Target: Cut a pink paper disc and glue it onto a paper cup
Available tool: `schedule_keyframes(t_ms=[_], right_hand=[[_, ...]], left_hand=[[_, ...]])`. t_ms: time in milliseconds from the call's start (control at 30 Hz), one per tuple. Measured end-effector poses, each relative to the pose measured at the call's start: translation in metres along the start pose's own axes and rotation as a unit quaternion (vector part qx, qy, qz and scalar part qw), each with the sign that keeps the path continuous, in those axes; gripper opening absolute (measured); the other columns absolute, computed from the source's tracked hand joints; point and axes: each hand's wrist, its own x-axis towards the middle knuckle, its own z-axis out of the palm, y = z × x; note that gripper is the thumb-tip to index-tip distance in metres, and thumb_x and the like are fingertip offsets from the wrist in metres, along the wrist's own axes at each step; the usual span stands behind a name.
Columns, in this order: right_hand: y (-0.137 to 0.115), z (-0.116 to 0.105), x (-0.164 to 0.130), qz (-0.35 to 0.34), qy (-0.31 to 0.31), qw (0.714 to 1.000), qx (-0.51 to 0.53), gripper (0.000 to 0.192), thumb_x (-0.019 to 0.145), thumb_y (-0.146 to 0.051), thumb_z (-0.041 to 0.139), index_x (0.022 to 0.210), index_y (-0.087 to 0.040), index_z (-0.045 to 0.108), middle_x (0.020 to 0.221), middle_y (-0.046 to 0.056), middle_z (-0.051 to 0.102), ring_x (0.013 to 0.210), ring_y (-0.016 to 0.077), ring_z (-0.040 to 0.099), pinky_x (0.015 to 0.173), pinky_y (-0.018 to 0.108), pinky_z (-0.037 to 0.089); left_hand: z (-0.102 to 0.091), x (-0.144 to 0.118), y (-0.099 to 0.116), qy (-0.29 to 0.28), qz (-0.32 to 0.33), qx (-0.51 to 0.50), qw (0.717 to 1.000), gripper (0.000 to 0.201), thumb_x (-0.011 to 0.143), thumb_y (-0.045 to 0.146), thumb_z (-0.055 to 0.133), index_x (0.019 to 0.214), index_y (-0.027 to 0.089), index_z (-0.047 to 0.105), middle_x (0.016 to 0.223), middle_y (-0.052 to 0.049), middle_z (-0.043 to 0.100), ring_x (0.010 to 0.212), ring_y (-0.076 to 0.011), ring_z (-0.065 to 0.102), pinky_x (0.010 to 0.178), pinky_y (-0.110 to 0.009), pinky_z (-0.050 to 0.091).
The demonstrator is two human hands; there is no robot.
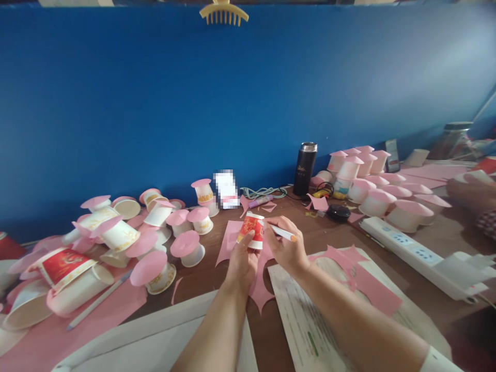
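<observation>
In the middle of the head view, my left hand [244, 261] grips a small red and white paper cup [254, 230] with gold patterns. My right hand [290, 250] is closed round a white pen [284, 233] with an orange end. The pen's tip points at the cup's right side; whether it touches is too small to tell. Below both hands lies a pink paper offcut [260, 297] with curved cut-out edges. Left of them stand several paper cups with pink paper discs on top, the nearest being one pink-topped cup [188, 249].
Rows of cups with pink cone tops [377, 200] stand at right, near a black flask [305, 170] and a white power strip [411, 253]. A phone [226, 189] leans on the blue partition [155, 103]. Another person's hand [475, 194] shows at the right edge.
</observation>
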Motion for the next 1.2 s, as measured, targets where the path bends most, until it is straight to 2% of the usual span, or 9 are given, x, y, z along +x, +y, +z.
schedule_keyframes(t_ms=[367, 933, 1200], right_hand=[[0.0033, 0.0005, -0.0009, -0.007, -0.01, 1.0, -0.018, 0.012, 0.09, -0.026, 0.053, 0.086, -0.022, 0.064, 0.079, 0.002, 0.069, 0.076, 0.0169, 0.064, 0.074, 0.03, 0.046], [0.0049, 0.0023, -0.0018, -0.004, -0.013, 0.999, -0.036, 0.01, 0.088, -0.025, 0.055, 0.086, -0.023, 0.065, 0.083, 0.002, 0.071, 0.081, 0.0187, 0.065, 0.076, 0.031, 0.045], [0.0027, 0.0012, -0.0008, -0.001, -0.012, 0.999, -0.033, 0.01, 0.087, -0.025, 0.054, 0.085, -0.023, 0.064, 0.082, 0.002, 0.07, 0.08, 0.0187, 0.065, 0.076, 0.031, 0.045]], left_hand=[[-0.0048, 0.0043, -0.0035, -0.014, -0.004, 0.016, 1.0, 0.022, 0.069, 0.02, 0.075, 0.09, 0.017, 0.068, 0.097, -0.005, 0.072, 0.107, -0.024, 0.063, 0.094, -0.035, 0.047], [-0.0037, 0.0025, 0.0012, 0.014, -0.008, -0.033, 0.999, 0.018, 0.072, 0.014, 0.071, 0.09, 0.017, 0.067, 0.096, -0.006, 0.072, 0.103, -0.0212, 0.065, 0.093, -0.032, 0.05], [-0.004, 0.0016, 0.0035, 0.026, -0.014, -0.052, 0.998, 0.016, 0.074, 0.013, 0.068, 0.09, 0.016, 0.068, 0.094, -0.005, 0.072, 0.091, -0.017, 0.067, 0.089, -0.028, 0.051]])
